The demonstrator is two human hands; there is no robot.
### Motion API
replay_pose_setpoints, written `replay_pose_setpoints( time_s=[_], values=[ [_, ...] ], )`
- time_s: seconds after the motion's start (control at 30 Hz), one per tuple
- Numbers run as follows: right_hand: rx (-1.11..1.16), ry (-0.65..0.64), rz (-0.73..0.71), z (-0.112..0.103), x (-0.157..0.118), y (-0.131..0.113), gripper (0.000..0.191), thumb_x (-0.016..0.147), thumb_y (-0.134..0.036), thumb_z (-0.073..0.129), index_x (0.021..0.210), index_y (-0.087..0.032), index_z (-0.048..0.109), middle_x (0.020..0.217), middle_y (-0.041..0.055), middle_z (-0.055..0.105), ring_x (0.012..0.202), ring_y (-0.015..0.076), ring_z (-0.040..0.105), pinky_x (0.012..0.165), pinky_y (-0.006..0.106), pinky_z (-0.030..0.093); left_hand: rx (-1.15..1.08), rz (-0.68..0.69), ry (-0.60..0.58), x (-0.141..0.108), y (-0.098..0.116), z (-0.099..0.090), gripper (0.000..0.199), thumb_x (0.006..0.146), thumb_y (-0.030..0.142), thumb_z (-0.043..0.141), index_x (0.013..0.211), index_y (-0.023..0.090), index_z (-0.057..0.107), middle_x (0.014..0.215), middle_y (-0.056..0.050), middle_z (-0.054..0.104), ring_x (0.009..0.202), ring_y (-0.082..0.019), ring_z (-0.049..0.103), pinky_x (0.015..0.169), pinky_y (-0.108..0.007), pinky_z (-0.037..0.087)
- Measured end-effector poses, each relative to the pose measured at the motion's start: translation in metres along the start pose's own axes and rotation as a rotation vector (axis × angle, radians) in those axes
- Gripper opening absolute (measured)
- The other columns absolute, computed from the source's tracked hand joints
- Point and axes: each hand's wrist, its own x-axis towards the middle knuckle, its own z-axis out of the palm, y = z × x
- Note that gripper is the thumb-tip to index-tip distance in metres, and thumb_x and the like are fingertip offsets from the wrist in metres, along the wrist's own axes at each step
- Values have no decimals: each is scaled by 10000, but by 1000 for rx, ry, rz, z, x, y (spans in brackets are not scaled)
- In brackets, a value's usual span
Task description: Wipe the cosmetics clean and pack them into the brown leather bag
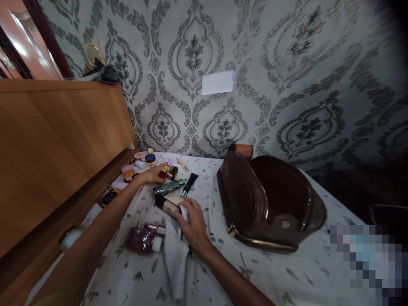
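Note:
My left hand (153, 174) reaches in among the cosmetics at the far left, its fingers closed around a small dark red container (162, 174). My right hand (195, 224) pinches a white cloth (176, 259), which hangs down onto the sheet. Between the hands lie a green-capped bottle (168, 187), a black-and-beige box (170, 207) and a black tube (190, 183). Nearer me, a dark red bottle with a white cap (140, 240) rests on its side beside the cloth.
A brown leather bag (245, 195) stands unzipped on the patterned sheet (251, 272) at the right. Jars and small cosmetics, among them a dark-lidded jar (150, 160), line the wooden headboard (63, 140) at the left. Patterned wallpaper rises behind; a blurred patch covers the lower right.

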Motion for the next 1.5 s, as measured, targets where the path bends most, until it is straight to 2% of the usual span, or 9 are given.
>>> replay_pose_setpoints(
  time_s=[0.23,0.5,0.73,0.93,1.03,1.13,1.2,1.3,1.5],
  values=[
    [5,0,9,1,0,-1,175,803,-191,610,973,-222,639,1102,80,602,1074,259,545,942,407,441,142,-337,134,6,35,19,683,733,441,632,1305,178,366,1285,-226,553,1188,-409,541,872,-466,450],
    [-15,-11,9,0,0,-1,185,817,-215,601,997,-231,641,1114,75,604,1079,259,546,942,402,442,123,-452,217,8,48,25,608,759,384,623,1269,198,349,1316,-200,556,1225,-390,516,899,-483,433],
    [-5,-8,12,1,0,0,200,803,-197,611,999,-224,641,1125,83,597,1086,262,540,954,415,433,88,-442,251,12,51,28,556,789,250,578,1299,215,358,1282,-180,595,1233,-372,523,949,-517,398],
    [-15,3,6,-1,0,-2,184,818,-224,607,999,-224,642,1121,83,598,1077,260,551,940,408,446,21,-418,239,16,41,27,618,717,318,686,1259,208,411,1222,-166,633,1214,-397,529,947,-509,411],
    [5,-16,15,-1,0,-1,187,817,-221,609,1001,-231,642,1131,83,595,1097,262,545,953,412,439,-51,-378,219,14,30,15,701,666,407,742,1259,200,430,1218,-142,636,1138,-350,586,899,-424,469],
    [23,-17,22,0,0,-1,193,812,-219,607,1001,-236,644,1150,80,591,1106,263,540,968,417,428,-127,-326,236,6,15,-8,571,824,514,549,1277,186,434,1231,-118,628,1070,-261,626,844,-337,503],
    [27,-14,30,0,0,-1,194,808,-216,606,997,-233,645,1147,79,592,1106,266,536,974,423,421,-148,-293,252,-1,5,-23,471,898,483,398,1241,170,475,1222,-109,628,1062,-232,625,838,-315,507],
    [27,-23,30,-1,1,-2,189,806,-219,604,990,-230,646,1125,78,599,1081,267,541,958,423,425,-141,-240,231,-12,-5,-34,381,883,421,386,1074,155,579,1117,-96,666,1039,-236,626,868,-323,499],
    [17,-9,16,0,1,-3,172,806,-225,606,974,-214,641,1099,83,602,1078,261,547,953,409,431,-116,-127,166,-22,-3,-13,406,788,405,536,1133,197,587,1227,-81,649,1130,-259,590,983,-353,447]
  ],
)
